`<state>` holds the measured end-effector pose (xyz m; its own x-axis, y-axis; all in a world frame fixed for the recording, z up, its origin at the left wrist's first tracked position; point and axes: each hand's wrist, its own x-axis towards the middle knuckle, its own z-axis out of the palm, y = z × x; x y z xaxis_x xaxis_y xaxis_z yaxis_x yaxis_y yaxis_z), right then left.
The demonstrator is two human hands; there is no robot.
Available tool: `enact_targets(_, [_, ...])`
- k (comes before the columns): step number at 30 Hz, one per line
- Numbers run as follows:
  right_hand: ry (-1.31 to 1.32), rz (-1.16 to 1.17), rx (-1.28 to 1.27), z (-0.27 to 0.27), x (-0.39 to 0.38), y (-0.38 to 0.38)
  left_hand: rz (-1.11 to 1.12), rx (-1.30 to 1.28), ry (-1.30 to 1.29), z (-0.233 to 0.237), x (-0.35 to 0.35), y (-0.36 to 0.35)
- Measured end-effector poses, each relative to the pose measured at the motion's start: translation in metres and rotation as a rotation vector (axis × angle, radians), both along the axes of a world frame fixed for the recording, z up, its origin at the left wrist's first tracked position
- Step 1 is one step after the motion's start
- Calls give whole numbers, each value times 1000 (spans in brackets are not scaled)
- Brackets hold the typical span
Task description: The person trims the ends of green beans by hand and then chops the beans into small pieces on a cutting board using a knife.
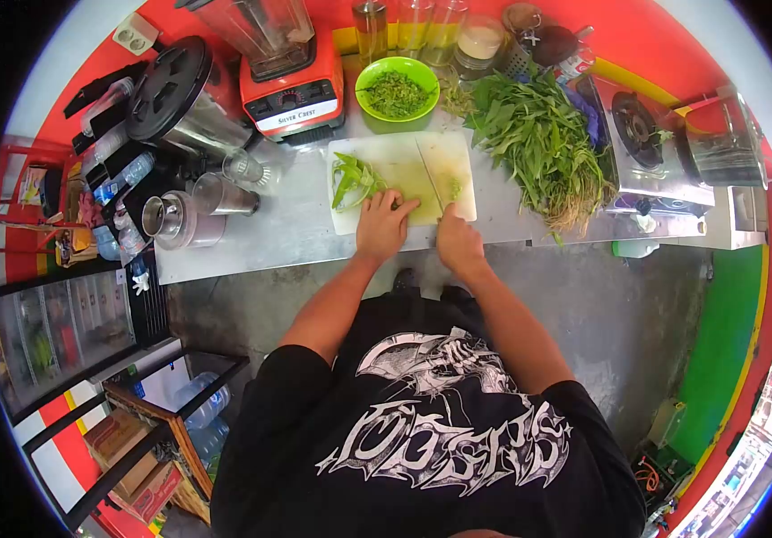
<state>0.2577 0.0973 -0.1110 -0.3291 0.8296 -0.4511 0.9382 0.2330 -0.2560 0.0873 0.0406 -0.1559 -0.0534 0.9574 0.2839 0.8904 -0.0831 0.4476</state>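
Observation:
A white cutting board (364, 148) lies on the metal counter, wet and greenish in the middle. My right hand (460, 240) grips a knife (429, 170), its long blade pointing away from me across the board. Just right of the blade are small chopped green bits (454, 188). My left hand (382, 226) rests on the board left of the knife, fingers and thumb apart. Beyond its fingertips is a small bunch of green leaves (353, 179), close to or touching them. Behind the board stands a lime-green bowl (397, 115) filled with chopped greens (395, 93).
Right of the board lies a large heap of leafy greens (538, 139) with roots, beside a gas stove (641, 134). A red blender (292, 94) stands behind left. Metal cups (225, 195), a steel container (190, 103) and bottles crowd the counter's left end. Glasses (413, 31) line the wall.

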Motion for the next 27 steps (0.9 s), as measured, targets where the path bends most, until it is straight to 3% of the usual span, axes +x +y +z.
enact_targets(8, [-62,65,-58,38,6,15,10,-10,12,2,1,-1])
enact_targets(14, [15,-79,-60,6,1,0,-1,-29,-12,1,-1,-1])
enact_targets(23, [-13,55,-29,23,8,0,1,8,8,1,1,0])
enact_targets(27, [-20,-43,-44,4,3,-7,8,4,-22,-1,1,-2])
